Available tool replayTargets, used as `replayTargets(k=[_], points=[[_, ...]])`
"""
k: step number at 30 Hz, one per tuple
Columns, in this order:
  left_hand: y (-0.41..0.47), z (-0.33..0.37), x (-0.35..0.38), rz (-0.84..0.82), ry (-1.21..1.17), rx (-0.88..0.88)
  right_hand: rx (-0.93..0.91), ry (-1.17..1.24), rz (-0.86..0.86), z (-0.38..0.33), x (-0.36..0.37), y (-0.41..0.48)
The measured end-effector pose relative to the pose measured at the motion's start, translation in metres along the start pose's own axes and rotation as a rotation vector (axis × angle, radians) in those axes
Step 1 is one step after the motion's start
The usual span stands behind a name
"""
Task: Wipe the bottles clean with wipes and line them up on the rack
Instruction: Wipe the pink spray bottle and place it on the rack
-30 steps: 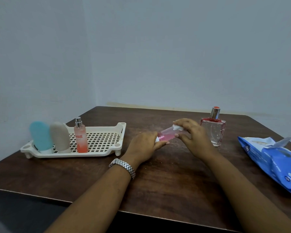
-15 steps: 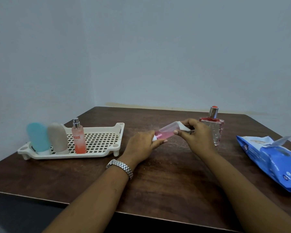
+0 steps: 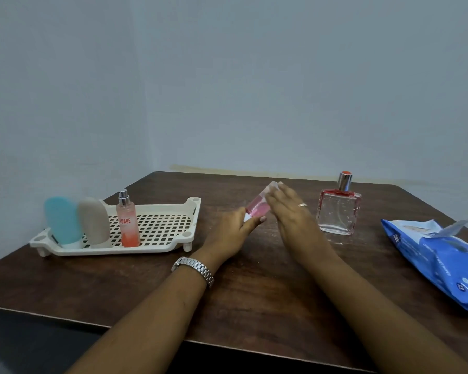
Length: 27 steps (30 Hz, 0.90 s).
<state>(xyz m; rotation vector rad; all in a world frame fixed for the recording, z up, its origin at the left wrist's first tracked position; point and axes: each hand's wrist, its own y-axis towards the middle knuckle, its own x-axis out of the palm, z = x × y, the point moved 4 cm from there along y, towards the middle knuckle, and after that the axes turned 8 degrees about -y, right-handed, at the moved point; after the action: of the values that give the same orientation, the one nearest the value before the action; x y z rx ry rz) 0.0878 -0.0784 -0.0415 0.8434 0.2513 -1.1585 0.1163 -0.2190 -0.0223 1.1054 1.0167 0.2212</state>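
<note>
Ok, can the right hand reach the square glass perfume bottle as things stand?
Probably yes: the square glass perfume bottle stands just right of the right hand, only bare table between them, though that hand is against the small pink bottle.

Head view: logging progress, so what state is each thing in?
Pink bottle: tilted, between both hands.
Left hand: grips the pink bottle's lower end.
Right hand: over its upper part, grip hidden.
Rack: three bottles upright at its left end.
Square bottle: upright on the table, capped.
Wipes pack: lying, flap open.

Dark wooden table [image 3: 254, 306], pale wall [image 3: 254, 90]
</note>
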Motion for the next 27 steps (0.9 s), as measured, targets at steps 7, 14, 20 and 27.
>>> replayTargets(k=[7, 14, 20, 27], points=[[-0.001, 0.000, 0.000, -0.022, -0.091, 0.079, -0.335, -0.072, -0.046, -0.027, 0.000, -0.002], [-0.001, 0.009, 0.003, -0.034, 0.038, 0.097, -0.047, -0.114, 0.032, 0.004, -0.012, 0.004], [-0.002, 0.013, 0.003, -0.034, 0.167, 0.144, 0.220, -0.006, 0.080, 0.027, -0.017, 0.004], [-0.003, 0.012, -0.004, 0.029, 0.144, 0.144, -0.064, -0.085, 0.019, -0.003, -0.008, 0.002]])
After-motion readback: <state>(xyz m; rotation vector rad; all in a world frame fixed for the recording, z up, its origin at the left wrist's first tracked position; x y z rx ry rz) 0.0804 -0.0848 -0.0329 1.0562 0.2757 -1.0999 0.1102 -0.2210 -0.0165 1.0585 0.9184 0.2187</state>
